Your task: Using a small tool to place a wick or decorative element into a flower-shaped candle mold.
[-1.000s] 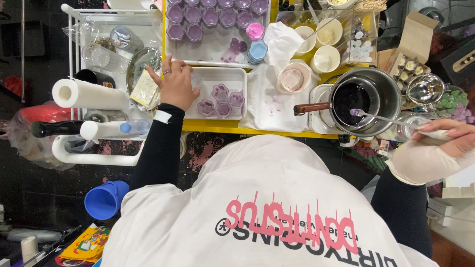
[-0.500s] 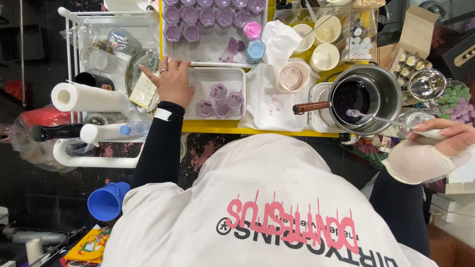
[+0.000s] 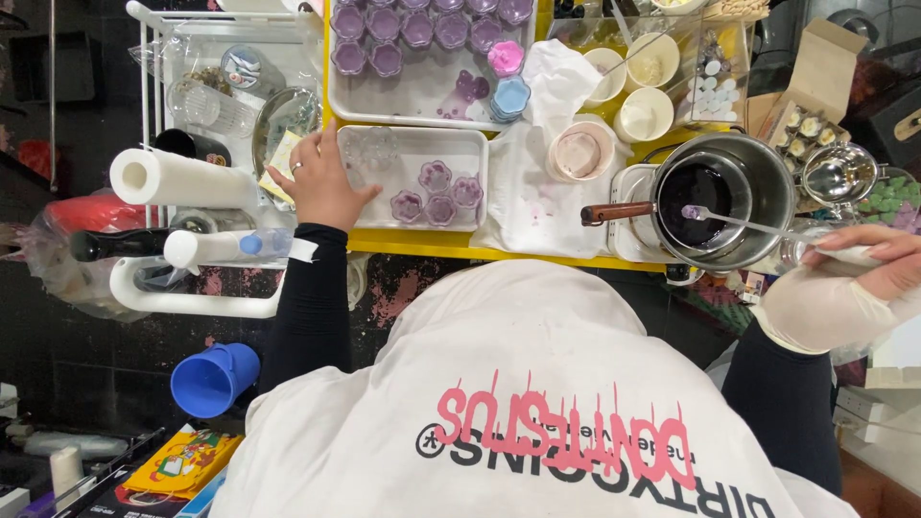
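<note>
- The yellow table (image 3: pixel 441 251) carries nearly everything, and the person leans over its near edge in a white top, black sleeves reaching out on both sides.
- A large white tray (image 3: pixel 422 91) at the far side holds rows of small purple cups, with one pink and one blue cup at its near right corner.
- A steel pot (image 3: pixel 767 173) with a wooden handle stands to the right; the liquid inside looks very dark.
- A smaller white tray (image 3: pixel 384 182) lies just in front of the large one, with a few flower-shaped purple moulds (image 3: pixel 437 192) in its right half and clear ones at its far left.
- A paper roll (image 3: pixel 182 179) lies on the white rack left of the table.
- The right hand (image 3: pixel 863 273), in a pale glove, is closed around the end of a long stirring stick (image 3: pixel 758 226) whose far tip sits in the pot's dark liquid.
- The left hand (image 3: pixel 321 182) rests flat on the left edge of the smaller tray, fingers spread apart, a ring on one finger, gripping nothing.
- A blue cup (image 3: pixel 213 379) lies on its side down at the lower left, well apart from the table.
</note>
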